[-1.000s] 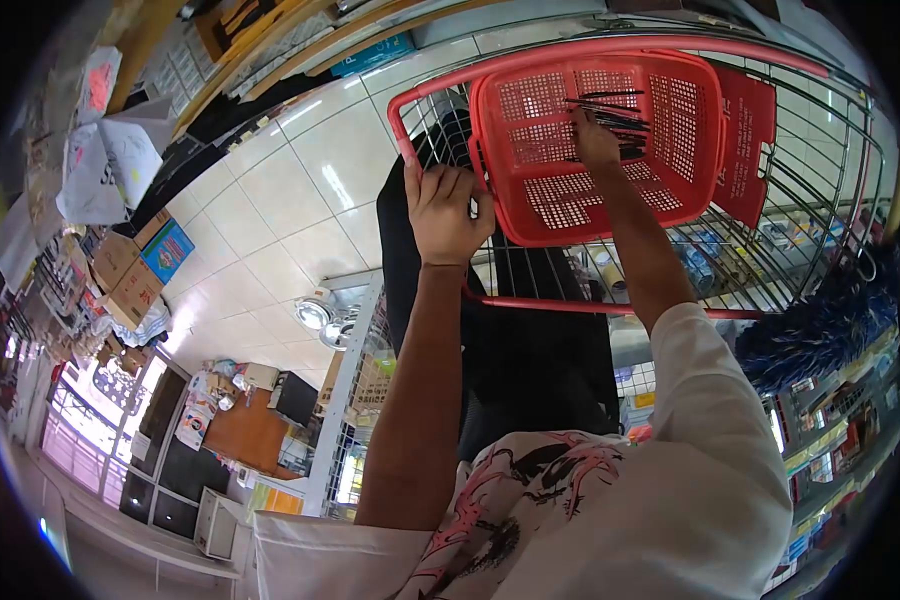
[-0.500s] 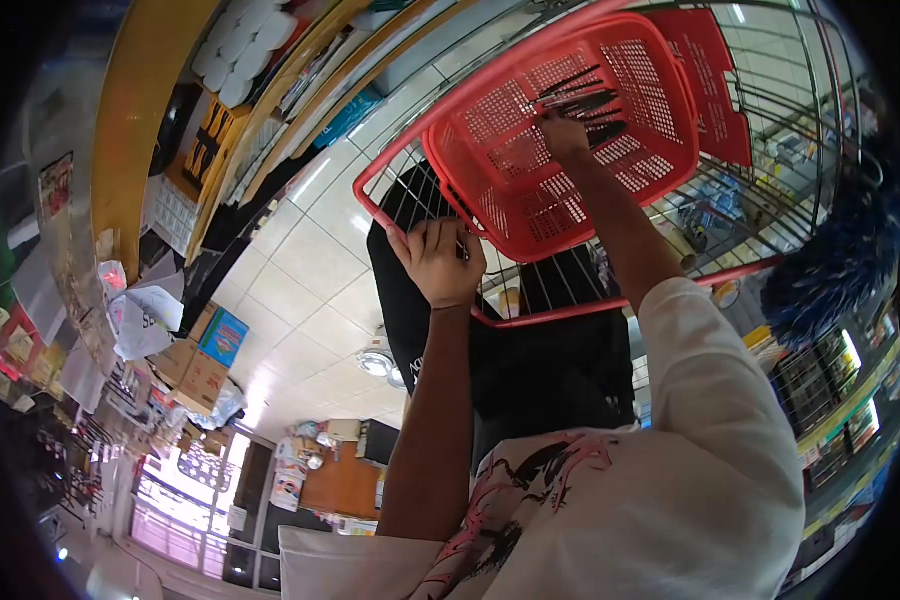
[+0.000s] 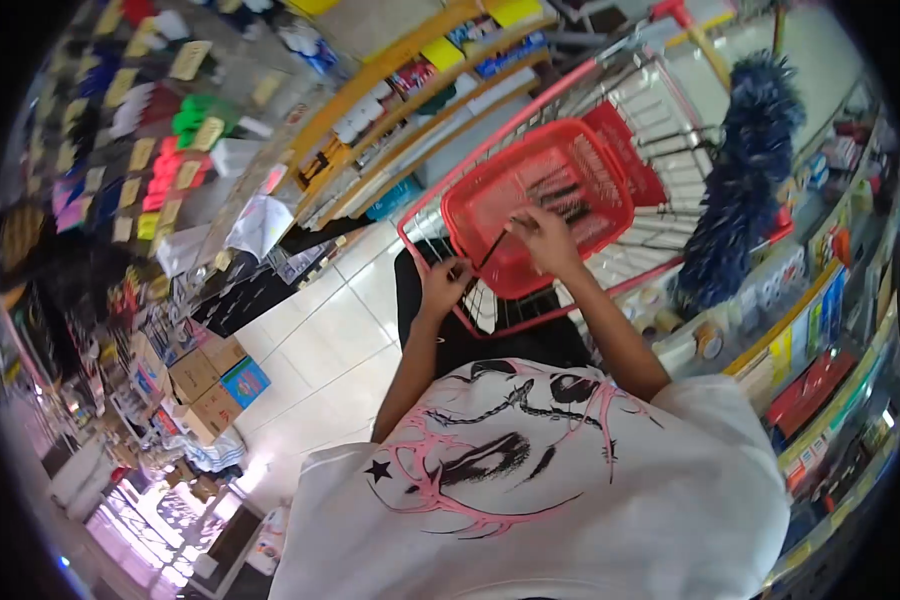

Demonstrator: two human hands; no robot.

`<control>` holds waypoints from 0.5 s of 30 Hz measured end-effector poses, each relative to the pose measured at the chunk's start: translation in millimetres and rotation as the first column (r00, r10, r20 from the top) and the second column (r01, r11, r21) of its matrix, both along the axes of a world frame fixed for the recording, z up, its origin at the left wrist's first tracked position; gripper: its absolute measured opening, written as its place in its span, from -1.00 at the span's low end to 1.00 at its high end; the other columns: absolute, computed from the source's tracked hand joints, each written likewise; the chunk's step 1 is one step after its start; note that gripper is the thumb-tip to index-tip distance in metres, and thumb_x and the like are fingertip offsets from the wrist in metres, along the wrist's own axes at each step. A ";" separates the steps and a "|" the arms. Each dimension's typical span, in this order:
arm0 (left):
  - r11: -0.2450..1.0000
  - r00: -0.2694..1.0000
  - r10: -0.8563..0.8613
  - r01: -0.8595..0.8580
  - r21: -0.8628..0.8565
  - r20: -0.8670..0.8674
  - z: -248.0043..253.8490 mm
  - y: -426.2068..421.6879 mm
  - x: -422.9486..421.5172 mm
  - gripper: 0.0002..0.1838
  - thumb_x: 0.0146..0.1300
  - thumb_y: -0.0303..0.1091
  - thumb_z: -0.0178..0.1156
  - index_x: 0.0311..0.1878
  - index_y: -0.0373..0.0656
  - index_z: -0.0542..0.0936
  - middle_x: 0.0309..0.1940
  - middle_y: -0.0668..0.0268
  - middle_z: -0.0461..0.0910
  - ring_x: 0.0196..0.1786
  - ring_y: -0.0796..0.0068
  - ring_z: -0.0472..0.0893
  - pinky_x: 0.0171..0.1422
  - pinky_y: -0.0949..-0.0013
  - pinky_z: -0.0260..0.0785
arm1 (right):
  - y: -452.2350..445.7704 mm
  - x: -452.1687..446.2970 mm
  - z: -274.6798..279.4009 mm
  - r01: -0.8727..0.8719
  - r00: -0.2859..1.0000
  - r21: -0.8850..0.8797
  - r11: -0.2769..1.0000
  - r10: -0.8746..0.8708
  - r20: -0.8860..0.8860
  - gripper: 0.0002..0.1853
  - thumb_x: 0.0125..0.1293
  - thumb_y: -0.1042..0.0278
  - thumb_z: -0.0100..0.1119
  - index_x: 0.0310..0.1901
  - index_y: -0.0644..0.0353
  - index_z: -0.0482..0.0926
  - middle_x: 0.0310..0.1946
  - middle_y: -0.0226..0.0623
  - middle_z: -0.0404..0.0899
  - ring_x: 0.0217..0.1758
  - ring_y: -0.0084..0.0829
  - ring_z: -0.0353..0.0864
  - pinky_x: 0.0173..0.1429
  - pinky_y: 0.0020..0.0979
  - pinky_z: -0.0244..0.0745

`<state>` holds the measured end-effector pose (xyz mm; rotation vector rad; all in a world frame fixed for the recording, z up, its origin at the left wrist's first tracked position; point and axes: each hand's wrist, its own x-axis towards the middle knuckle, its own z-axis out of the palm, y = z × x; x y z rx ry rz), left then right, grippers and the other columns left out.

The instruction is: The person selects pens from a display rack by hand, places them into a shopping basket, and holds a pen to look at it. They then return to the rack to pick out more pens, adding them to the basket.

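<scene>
A red plastic basket (image 3: 605, 215) sits in a wire shopping cart (image 3: 670, 150), with several thin dark items (image 3: 562, 200) lying inside it. Over the basket's near part, my right hand (image 3: 545, 238) pinches one end of a dark slender stick (image 3: 493, 248). The stick's other end points toward my left hand (image 3: 444, 285), which is closed at the basket's left edge, near the cart's red rail. What the left fingers hold, if anything, is too small to make out.
A blue fluffy duster (image 3: 738, 185) hangs at the cart's right side. Wooden shelves (image 3: 420, 95) with goods stand beyond the cart, and stocked shelves (image 3: 810, 400) line the right. Cardboard boxes (image 3: 208, 385) rest on the tiled floor (image 3: 315, 345) at left.
My right hand has risen out of the basket with a dark stick. My left hand has shifted from the cart's handle toward the basket's edge. The view has swung, showing more shelves.
</scene>
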<state>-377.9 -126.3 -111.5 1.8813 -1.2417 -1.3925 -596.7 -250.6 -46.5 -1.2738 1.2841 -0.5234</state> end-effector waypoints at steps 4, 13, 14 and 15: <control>0.987 0.968 0.104 -0.129 -0.096 -0.228 68.2 -6.1 8.1 -0.73 0.23 -0.43 0.20 -0.01 -0.27 0.59 -0.21 0.30 0.66 -0.14 0.55 0.58 0.00 0.48 0.38 | -1.5 -42.4 46.7 0.184 0.906 0.032 0.982 -0.182 0.381 -0.83 0.27 0.35 0.27 -0.17 0.22 0.59 -0.34 -0.32 0.66 -0.27 -0.45 0.67 -0.20 -0.44 0.55; 0.838 0.827 0.230 -0.436 -0.328 -0.513 196.7 -26.8 -26.1 -0.68 0.30 -0.54 0.11 0.12 -0.31 0.49 -0.04 0.23 0.61 0.03 0.49 0.57 0.20 0.42 0.35 | -36.9 -72.4 157.0 0.298 0.633 0.208 0.932 -0.356 0.687 -0.80 0.29 0.45 0.23 -0.10 0.30 0.54 -0.24 -0.32 0.60 -0.18 -0.45 0.63 -0.01 -0.45 0.52; 0.820 0.826 0.192 -0.432 -0.375 -0.531 197.0 -31.8 -29.8 -0.65 0.26 -0.54 0.13 0.14 -0.27 0.49 0.00 0.25 0.59 0.02 0.52 0.55 0.20 0.42 0.35 | -33.6 -71.0 165.0 0.282 0.629 0.197 0.939 -0.336 0.701 -0.80 0.29 0.45 0.23 -0.10 0.30 0.54 -0.24 -0.32 0.60 -0.18 -0.45 0.63 -0.01 -0.45 0.52; 0.812 0.879 0.175 -0.383 -0.439 -0.443 200.1 -38.0 -34.5 -0.63 0.25 -0.52 0.15 0.14 -0.26 0.48 0.00 0.24 0.59 0.02 0.49 0.56 0.20 0.40 0.35 | -29.3 -69.2 172.9 0.333 0.685 0.141 0.933 -0.341 0.644 -0.81 0.28 0.44 0.24 -0.11 0.30 0.55 -0.24 -0.33 0.60 -0.18 -0.48 0.62 -0.01 -0.47 0.51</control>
